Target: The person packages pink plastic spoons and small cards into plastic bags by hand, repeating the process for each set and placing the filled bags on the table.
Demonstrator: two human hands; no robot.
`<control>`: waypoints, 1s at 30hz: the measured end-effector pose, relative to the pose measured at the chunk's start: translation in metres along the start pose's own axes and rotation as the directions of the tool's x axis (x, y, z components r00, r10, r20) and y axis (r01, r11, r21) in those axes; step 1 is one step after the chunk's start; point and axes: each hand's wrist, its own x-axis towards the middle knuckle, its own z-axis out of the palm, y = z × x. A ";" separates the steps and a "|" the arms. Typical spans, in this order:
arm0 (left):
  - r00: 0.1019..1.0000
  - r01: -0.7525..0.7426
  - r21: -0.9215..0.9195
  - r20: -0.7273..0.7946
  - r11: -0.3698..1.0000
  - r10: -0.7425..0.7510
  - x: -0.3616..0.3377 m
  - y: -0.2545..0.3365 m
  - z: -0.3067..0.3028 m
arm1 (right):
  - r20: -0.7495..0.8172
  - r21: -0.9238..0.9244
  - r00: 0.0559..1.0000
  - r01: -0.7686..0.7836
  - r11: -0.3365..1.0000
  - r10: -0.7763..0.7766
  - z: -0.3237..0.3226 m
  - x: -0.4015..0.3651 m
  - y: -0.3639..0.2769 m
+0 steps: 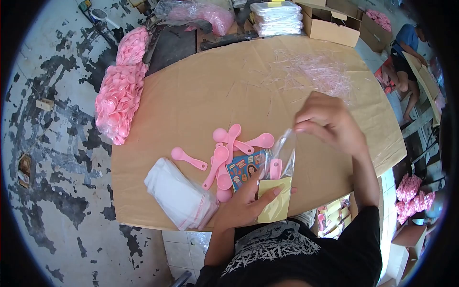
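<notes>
My left hand (246, 205) is closed round the lower part of a clear plastic bag (289, 160), thumb across its front. Inside the bag are a yellow card (275, 213) and a pink piece like a spoon handle (276, 169). Thumb and fingers of my right hand (330, 119) pinch the narrowed top of the bag. Just left of the bag, partly under my left hand, lies a blue printed card (244, 167). Several pink measuring spoons (221, 155) are piled beside it. A stack of white plastic sleeves (174, 191) lies left of my left wrist.
Thin clear strips (322, 74) are strewn across the far right of the brown-covered table (181, 105). Bags of pink spoons (119, 98) sit at the left edge. Cardboard boxes (332, 28) and packed clear bags (276, 19) stand behind. Another person (406, 57) sits at right.
</notes>
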 end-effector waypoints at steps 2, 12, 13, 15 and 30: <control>0.999 -0.038 0.031 -0.005 0.999 0.038 -0.002 -0.003 -0.001 | 0.037 0.266 0.995 -0.104 0.958 0.098 -0.018 -0.008 0.006; 0.952 -0.219 0.066 -0.205 0.973 0.229 -0.001 -0.010 -0.009 | -0.275 -0.059 0.928 -0.278 0.959 0.252 -0.008 -0.002 0.045; 0.944 -0.217 0.070 -0.240 0.974 0.228 -0.001 -0.011 -0.008 | -0.159 0.090 0.950 -0.257 0.962 0.269 0.000 -0.002 0.028; 0.937 -0.256 0.092 -0.220 0.962 0.271 -0.001 -0.003 -0.006 | 0.266 0.348 0.943 -0.289 0.892 0.201 0.014 0.002 -0.006; 0.819 -0.296 0.126 -0.476 0.947 0.320 -0.010 0.007 -0.008 | 0.494 0.632 0.844 -0.514 0.580 0.209 0.075 -0.009 -0.023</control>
